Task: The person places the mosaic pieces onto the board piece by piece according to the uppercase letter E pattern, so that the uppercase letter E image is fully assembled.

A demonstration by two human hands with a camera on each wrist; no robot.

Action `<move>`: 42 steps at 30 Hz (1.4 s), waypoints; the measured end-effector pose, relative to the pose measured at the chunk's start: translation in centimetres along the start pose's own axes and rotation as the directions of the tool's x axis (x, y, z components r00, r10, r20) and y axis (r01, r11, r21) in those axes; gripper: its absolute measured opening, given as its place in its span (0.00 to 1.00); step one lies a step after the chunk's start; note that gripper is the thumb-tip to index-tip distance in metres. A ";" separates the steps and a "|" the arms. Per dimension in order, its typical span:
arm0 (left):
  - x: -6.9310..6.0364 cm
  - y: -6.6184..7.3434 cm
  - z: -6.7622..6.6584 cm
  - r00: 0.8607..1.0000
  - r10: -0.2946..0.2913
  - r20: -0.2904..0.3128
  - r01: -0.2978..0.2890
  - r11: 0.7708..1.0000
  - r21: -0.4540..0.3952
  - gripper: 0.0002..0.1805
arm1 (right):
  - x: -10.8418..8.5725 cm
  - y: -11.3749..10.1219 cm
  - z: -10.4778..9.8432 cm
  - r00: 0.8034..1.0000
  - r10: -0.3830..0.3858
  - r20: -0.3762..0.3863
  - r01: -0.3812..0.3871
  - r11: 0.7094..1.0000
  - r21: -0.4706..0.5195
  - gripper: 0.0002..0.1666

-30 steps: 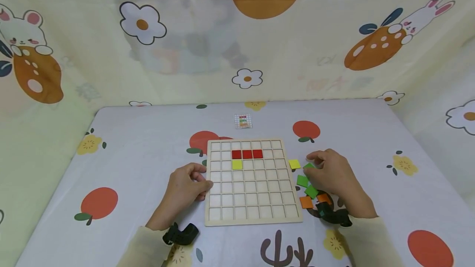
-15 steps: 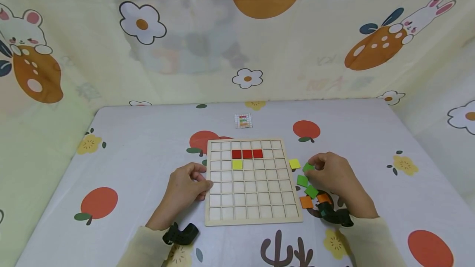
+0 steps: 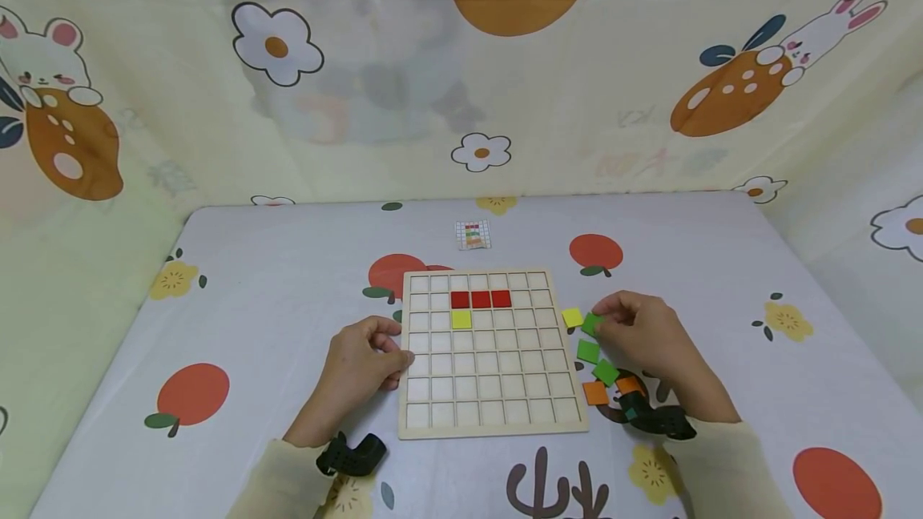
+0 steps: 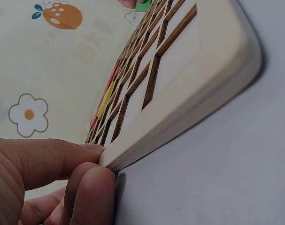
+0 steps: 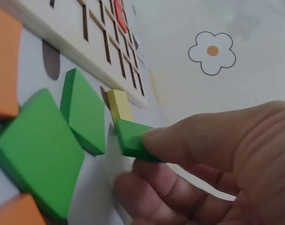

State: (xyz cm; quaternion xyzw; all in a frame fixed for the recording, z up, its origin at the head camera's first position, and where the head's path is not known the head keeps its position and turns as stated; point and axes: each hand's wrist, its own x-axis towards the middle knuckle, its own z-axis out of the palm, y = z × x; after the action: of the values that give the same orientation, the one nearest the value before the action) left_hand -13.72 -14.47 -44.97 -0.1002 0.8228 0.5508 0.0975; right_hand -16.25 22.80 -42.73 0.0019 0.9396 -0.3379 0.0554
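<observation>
A square wooden grid board (image 3: pixel 497 363) lies on the table with three red tiles (image 3: pixel 480 299) in a row and one yellow tile (image 3: pixel 461 319) below the leftmost. My left hand (image 3: pixel 364 359) holds the board's left edge with thumb and finger, closely seen in the left wrist view (image 4: pixel 62 173). Right of the board, my right hand (image 3: pixel 642 335) pinches a green tile (image 5: pixel 135 138) between thumb and fingers, tilted off the table. Near it lie a loose yellow tile (image 3: pixel 572 318), green tiles (image 3: pixel 587 352) and orange tiles (image 3: pixel 594 393); one orange tile is partly hidden by the wrist camera.
Behind the board lies a small pattern card (image 3: pixel 473 235) with a coloured grid. A printed cloth (image 3: pixel 267 279) covers the table, and a printed curtain (image 3: pixel 360 118) hangs behind it. A black camera (image 3: pixel 353 455) sits on each wrist.
The right hand has taken hold of the green tile and shifted it slightly left, toward the loose yellow tile. My left hand and the board have stayed put.
</observation>
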 end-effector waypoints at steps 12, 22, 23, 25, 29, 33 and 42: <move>0.0 0.0 0.0 1.000 0.005 -0.001 -0.005 1.000 0.009 0.18 | 0.1 -0.6 0.6 0.999 0.022 0.044 -0.030 0.982 0.186 0.15; -0.1 -0.2 0.0 1.000 0.021 -0.004 -0.021 1.000 0.003 0.18 | 0.2 -1.0 1.4 0.999 -0.003 0.033 0.001 0.998 0.063 0.19; -0.1 -0.2 0.0 1.000 0.024 -0.003 -0.024 1.000 0.003 0.18 | 0.2 -1.0 1.4 0.999 -0.006 0.034 0.004 0.998 0.060 0.19; -0.1 -0.3 0.0 1.000 0.027 -0.005 -0.027 1.000 0.004 0.18 | 0.2 -1.0 1.4 0.999 -0.008 0.037 0.006 0.999 0.053 0.19; -0.2 -0.2 0.0 0.999 0.032 -0.004 -0.032 0.999 0.007 0.18 | 0.2 -1.0 1.4 0.999 -0.010 0.041 0.009 0.999 0.035 0.18; -0.2 -0.1 0.0 1.000 0.029 -0.001 -0.029 0.999 0.013 0.18 | 0.2 -1.1 1.4 0.999 -0.024 0.031 0.023 1.000 0.020 0.18; -0.1 -0.1 0.0 1.000 0.022 -0.006 -0.021 0.999 0.030 0.18 | 0.1 -3.2 2.1 0.993 -0.104 0.056 0.101 0.993 0.060 0.17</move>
State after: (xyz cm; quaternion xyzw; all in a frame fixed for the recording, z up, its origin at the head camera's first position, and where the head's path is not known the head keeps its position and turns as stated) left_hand -13.59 -14.46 -45.04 -0.0915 0.8323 0.5391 0.0907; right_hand -16.32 18.99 -42.27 -0.0547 0.9264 -0.3668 0.0657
